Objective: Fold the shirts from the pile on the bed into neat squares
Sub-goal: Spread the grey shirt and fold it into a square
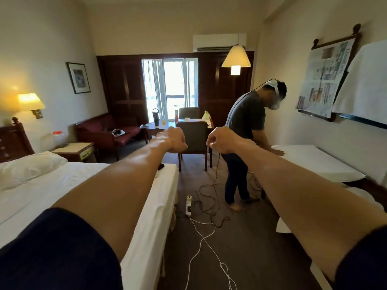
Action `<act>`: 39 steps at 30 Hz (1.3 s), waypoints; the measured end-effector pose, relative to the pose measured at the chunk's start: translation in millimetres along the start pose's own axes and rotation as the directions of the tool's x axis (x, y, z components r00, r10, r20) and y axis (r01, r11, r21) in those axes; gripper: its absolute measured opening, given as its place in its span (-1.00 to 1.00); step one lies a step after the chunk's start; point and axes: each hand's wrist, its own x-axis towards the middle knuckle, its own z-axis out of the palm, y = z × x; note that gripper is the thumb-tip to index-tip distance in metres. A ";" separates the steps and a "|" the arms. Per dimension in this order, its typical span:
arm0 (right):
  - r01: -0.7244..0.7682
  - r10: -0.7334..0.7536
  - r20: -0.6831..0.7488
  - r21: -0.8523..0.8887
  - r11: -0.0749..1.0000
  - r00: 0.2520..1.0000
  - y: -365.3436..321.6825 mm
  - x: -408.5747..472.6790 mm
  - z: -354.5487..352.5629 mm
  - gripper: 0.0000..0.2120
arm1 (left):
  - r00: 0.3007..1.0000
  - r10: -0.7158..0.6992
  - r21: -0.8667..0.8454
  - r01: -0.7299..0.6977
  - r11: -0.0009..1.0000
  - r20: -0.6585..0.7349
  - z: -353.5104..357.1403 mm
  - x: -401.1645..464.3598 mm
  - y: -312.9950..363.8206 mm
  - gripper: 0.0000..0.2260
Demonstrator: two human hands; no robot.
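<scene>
Oddly, both hands [196, 141] hang curled above the floor beside the bed [88, 185].

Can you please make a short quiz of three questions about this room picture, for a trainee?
1. True or false: the left hand and right hand are both raised in front, with curled fingers.
2. What lies at the head of the bed?
A. a pillow
B. a pile of shirts
C. a laptop
3. What lies on the floor between the beds?

Key
1. True
2. A
3. A power strip and cables
</scene>
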 end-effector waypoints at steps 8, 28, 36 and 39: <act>0.002 -0.001 0.062 -0.014 1.000 0.998 110.4 225.2 39.2 -0.86 | 0.998 -0.056 0.007 0.056 0.998 -0.013 42.3 226.8 -70.2 -0.85; 0.056 -0.063 0.146 0.054 0.997 0.987 220.1 757.9 219.3 -0.83 | 0.929 -0.365 -0.023 0.367 0.930 0.060 147.3 658.8 -362.1 -0.93; 0.079 -0.108 0.286 0.112 0.991 0.952 201.0 934.7 334.3 -0.81 | 0.867 -0.483 -0.044 0.491 0.870 0.120 204.5 753.9 -503.6 -0.90; 0.105 -0.150 0.363 0.141 0.984 0.920 189.2 994.3 398.8 -0.82 | 0.830 -0.541 -0.056 0.551 0.832 0.136 242.1 779.7 -560.8 -0.88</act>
